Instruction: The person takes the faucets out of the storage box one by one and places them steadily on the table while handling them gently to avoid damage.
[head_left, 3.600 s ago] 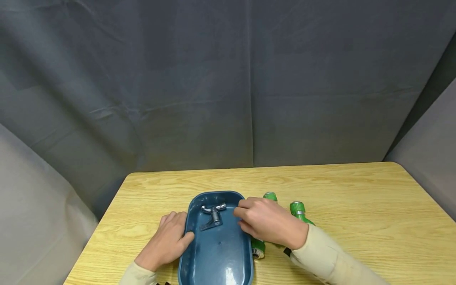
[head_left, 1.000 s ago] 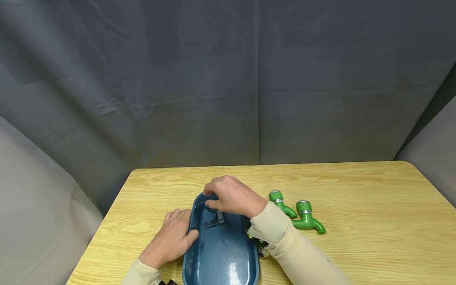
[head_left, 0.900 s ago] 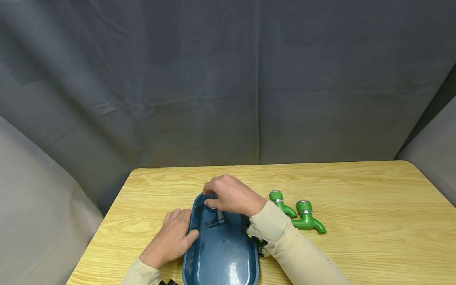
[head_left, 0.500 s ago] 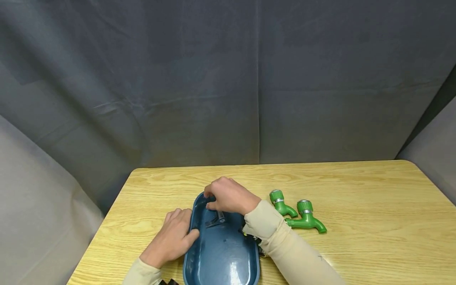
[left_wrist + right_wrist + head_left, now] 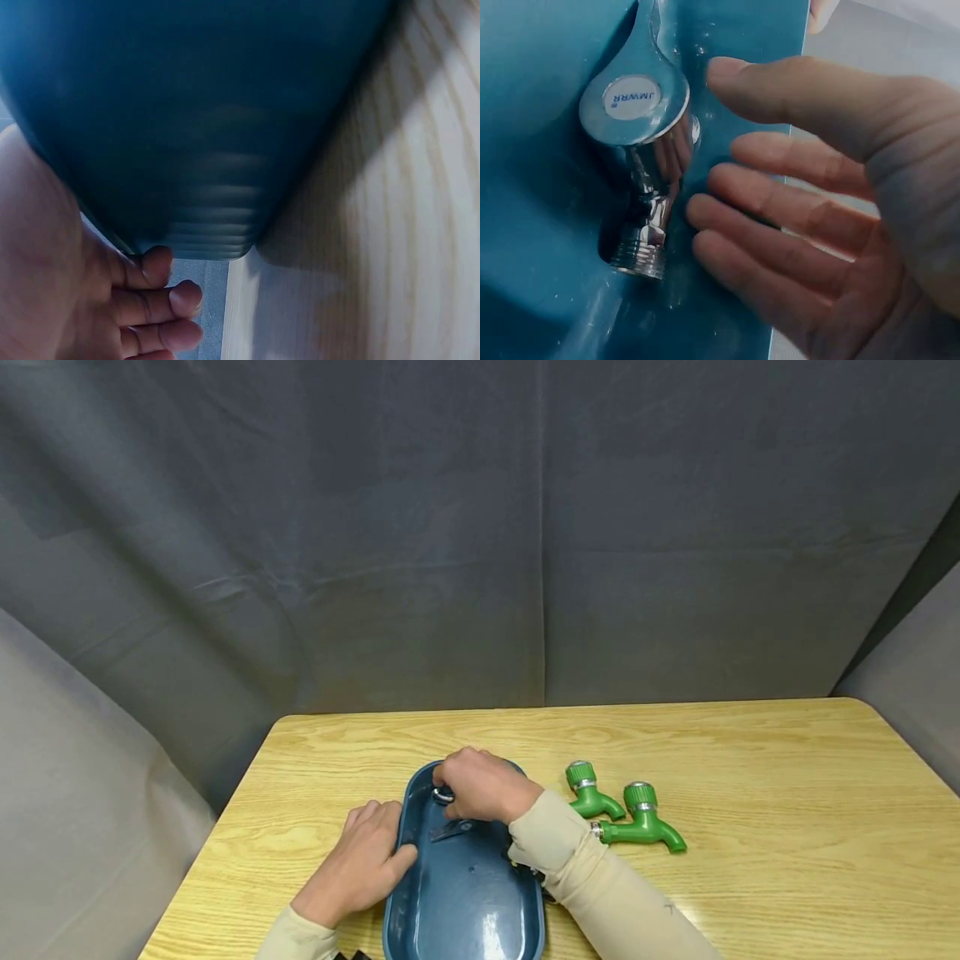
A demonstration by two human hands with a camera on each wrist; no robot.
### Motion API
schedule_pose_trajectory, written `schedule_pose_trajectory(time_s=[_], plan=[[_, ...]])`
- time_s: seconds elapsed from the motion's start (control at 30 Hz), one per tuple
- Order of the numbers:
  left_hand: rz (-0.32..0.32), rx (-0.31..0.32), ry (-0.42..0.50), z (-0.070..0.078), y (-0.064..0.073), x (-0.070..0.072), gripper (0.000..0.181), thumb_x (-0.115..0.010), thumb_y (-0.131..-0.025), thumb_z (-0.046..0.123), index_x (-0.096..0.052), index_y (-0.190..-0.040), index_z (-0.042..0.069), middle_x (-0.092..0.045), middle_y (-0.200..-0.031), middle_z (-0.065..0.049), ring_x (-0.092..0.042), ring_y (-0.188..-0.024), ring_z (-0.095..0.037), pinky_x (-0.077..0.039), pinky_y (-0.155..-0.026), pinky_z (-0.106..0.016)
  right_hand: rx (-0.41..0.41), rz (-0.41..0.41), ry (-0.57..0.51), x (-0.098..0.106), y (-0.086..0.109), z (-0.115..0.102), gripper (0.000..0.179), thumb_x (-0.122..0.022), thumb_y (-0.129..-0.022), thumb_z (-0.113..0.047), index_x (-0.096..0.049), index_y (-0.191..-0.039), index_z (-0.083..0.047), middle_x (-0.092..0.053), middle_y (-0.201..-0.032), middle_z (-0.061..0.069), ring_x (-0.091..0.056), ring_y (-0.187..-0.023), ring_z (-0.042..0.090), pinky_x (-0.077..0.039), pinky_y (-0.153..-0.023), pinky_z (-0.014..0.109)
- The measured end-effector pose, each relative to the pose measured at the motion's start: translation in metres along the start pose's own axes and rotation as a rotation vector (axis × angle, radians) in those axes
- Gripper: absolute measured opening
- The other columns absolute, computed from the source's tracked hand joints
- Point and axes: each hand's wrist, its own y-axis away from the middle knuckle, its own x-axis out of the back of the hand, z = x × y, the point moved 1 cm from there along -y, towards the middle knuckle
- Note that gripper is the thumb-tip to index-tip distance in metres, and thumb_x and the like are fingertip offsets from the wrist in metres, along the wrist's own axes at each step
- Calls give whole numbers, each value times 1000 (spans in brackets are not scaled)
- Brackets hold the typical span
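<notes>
A chrome tap with a lever handle lies in the far part of a blue plastic tray. In the head view my right hand reaches over the tray's far right side and covers part of the tap. The right wrist view shows its fingers loosely bent and spread beside the tap, with a gap between. My left hand holds the tray's left rim, thumb over the edge. Seen from the left wrist, its other fingers bend along the tray's outer side.
Two green taps lie on the wooden table right of the tray. A dark piece beside the tray's right wall is mostly hidden under the right sleeve. A grey curtain hangs behind the table.
My right hand has moved from the tray's right rim left to the chrome tap, then slightly back toward me, showing the tap's curved end. The left hand stays on the rim.
</notes>
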Motion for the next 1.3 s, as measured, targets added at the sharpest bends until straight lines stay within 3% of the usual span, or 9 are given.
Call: schedule_pose_trajectory(time_s=[0.17, 0.4, 0.6, 0.93, 1.3], plan=[[-5, 3, 4, 0, 0, 0, 6, -59, -94, 22, -54, -96, 21, -45, -80, 12, -37, -81, -11, -37, -95, -45, -20, -51, 12, -4, 0, -2, 31, -87, -82, -23, -77, -110, -12, -75, -96, 1, -62, -73, 9, -52, -68, 25], [0, -7, -7, 0, 0, 0, 6, -59, -93, 21, -53, -95, 22, -44, -80, 12, -36, -80, -11, -37, -93, -43, -66, -115, 39, -7, 0, -3, 50, -93, -75, -29, -75, -119, -12, -76, -101, 0, -65, -80, 9, -55, -73, 26], [2, -3, -12, 0, 0, -1, 6, -59, -93, 22, -53, -96, 22, -44, -80, 12, -37, -81, -11, -37, -94, -44, -103, -135, 53, -10, 0, -5, 41, -93, -75, -25, -74, -110, -14, -70, -90, -2, -57, -71, 8, -51, -68, 26], [0, 1, -20, 0, 0, -1, 7, -58, -93, 22, -51, -92, 22, -42, -77, 11, -36, -81, -11, -37, -94, -43, -109, -149, 73, -13, 2, -6, 28, -92, -76, -24, -75, -95, -15, -65, -76, -4, -57, -63, 8, -50, -63, 26], [-3, 2, -20, 0, 0, -1, 6, -58, -93, 22, -52, -92, 22, -42, -77, 11, -36, -81, -10, -37, -93, -42, -117, -151, 95, -13, 4, -7, 28, -92, -76, -24, -75, -95, -16, -67, -82, -3, -58, -68, 9, -52, -66, 28]])
